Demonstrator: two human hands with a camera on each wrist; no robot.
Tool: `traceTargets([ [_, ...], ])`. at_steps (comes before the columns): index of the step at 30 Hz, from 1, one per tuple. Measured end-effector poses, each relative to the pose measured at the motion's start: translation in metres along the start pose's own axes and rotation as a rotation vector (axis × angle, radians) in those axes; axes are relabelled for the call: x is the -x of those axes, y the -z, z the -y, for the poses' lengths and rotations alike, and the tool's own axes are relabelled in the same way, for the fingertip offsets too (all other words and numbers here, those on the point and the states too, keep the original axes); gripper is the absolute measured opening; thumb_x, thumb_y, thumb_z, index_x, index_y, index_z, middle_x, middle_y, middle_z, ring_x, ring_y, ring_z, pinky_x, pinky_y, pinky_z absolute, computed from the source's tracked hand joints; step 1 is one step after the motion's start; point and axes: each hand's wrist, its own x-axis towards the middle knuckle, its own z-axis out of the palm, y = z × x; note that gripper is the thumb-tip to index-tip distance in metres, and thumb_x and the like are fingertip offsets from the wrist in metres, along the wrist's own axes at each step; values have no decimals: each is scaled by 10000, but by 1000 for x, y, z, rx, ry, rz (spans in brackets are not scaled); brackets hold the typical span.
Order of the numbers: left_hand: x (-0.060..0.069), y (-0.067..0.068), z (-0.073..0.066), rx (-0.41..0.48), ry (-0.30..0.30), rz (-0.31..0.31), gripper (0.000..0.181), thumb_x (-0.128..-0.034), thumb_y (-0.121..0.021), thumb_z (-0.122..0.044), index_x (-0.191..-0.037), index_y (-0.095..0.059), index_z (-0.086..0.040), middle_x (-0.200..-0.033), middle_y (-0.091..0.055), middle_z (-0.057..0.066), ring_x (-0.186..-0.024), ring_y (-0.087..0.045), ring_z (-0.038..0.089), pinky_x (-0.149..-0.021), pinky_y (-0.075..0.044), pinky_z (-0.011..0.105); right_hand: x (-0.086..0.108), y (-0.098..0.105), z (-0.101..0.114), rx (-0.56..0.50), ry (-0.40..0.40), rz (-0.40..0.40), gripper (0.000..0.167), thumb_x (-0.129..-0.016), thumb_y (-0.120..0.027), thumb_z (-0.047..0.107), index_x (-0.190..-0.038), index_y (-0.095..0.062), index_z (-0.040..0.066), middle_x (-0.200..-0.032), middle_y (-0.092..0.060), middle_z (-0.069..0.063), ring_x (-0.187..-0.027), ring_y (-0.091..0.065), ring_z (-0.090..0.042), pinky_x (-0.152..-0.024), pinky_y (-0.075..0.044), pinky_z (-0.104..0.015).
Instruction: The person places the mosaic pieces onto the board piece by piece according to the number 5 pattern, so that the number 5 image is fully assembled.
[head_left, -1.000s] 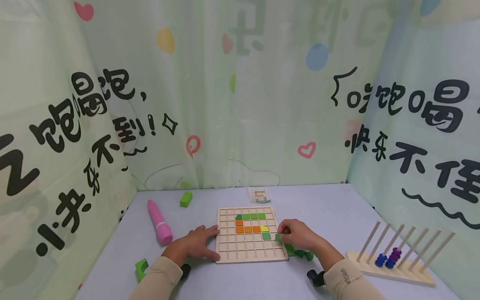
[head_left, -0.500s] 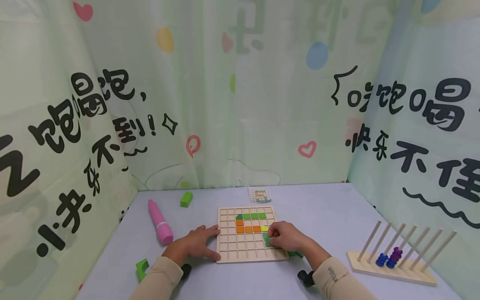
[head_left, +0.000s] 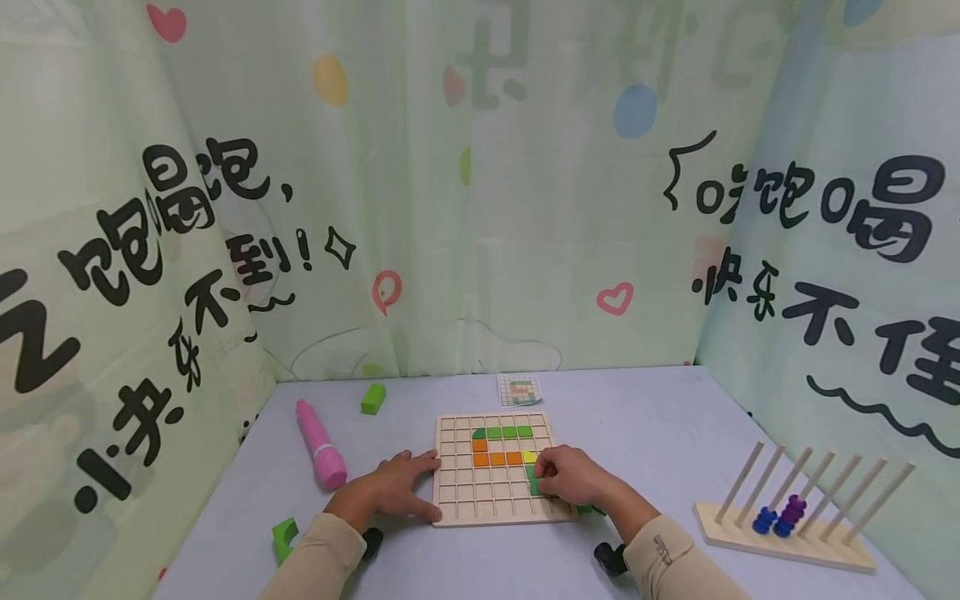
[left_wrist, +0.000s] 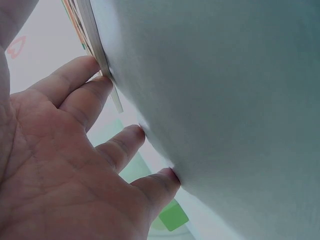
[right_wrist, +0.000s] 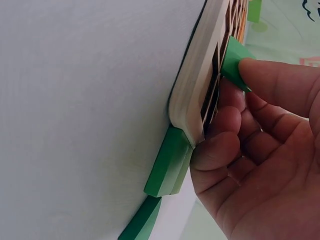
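A wooden grid board (head_left: 480, 492) lies mid-table, with green, orange and yellow pieces in its cells. My left hand (head_left: 393, 485) is spread at the board's left edge; in the left wrist view two fingertips of this hand (left_wrist: 75, 135) touch the edge and two others rest on the table. Over the lower right cells, my right hand (head_left: 577, 473) pinches a green piece (head_left: 536, 486). The right wrist view shows that hand (right_wrist: 260, 145) with its thumb on the tilted green piece (right_wrist: 234, 62). Loose green blocks (right_wrist: 170, 165) lie against the board's corner.
A pink bottle-like object (head_left: 320, 443) and two green blocks (head_left: 372, 398), (head_left: 283, 539) lie on the left. Behind the board is a small pattern card (head_left: 518, 390). On the right stands a wooden peg rack (head_left: 787, 537) with blue and purple beads. Printed curtains surround the table.
My right hand has moved left from the board's right edge onto its lower right cells, carrying the green piece. My left hand has stayed at the left edge.
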Motion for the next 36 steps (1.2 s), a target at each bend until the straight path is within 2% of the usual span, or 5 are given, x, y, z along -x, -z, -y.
traceTargets([
  [15,-1,1,-3,-10,-23,9,894,-775,-901,-451,-1544,-505,-222,-1649,-393,106,-1481,-323,536,-1129,-310,745,0,-2,4,103,-25,-24,130,-900,-720,6,-849,-663,112,-768,-587,1,-744,-539,-163,-657,-441,-309],
  [21,-1,1,-4,-9,-6,11,896,-771,-903,-457,-1543,-507,-235,-1651,-382,127,-1487,-320,522,-1123,-314,749,5,5,1,92,-23,-38,104,-903,-714,28,-870,-670,116,-784,-591,6,-760,-537,-162,-656,-438,-303],
  [29,0,2,-1,-21,-30,2,882,-769,-906,-442,-1530,-524,-213,-1648,-401,92,-1473,-323,557,-1136,-313,730,19,23,-12,134,-60,-76,55,-916,-716,73,-899,-672,100,-822,-593,19,-793,-522,-156,-697,-444,-327],
  [36,0,2,2,-11,-32,10,886,-771,-903,-451,-1535,-519,-215,-1654,-394,84,-1486,-308,547,-1138,-310,730,36,32,-30,177,-91,-82,79,-856,-726,26,-899,-700,86,-791,-593,16,-765,-517,-158,-696,-444,-328],
])
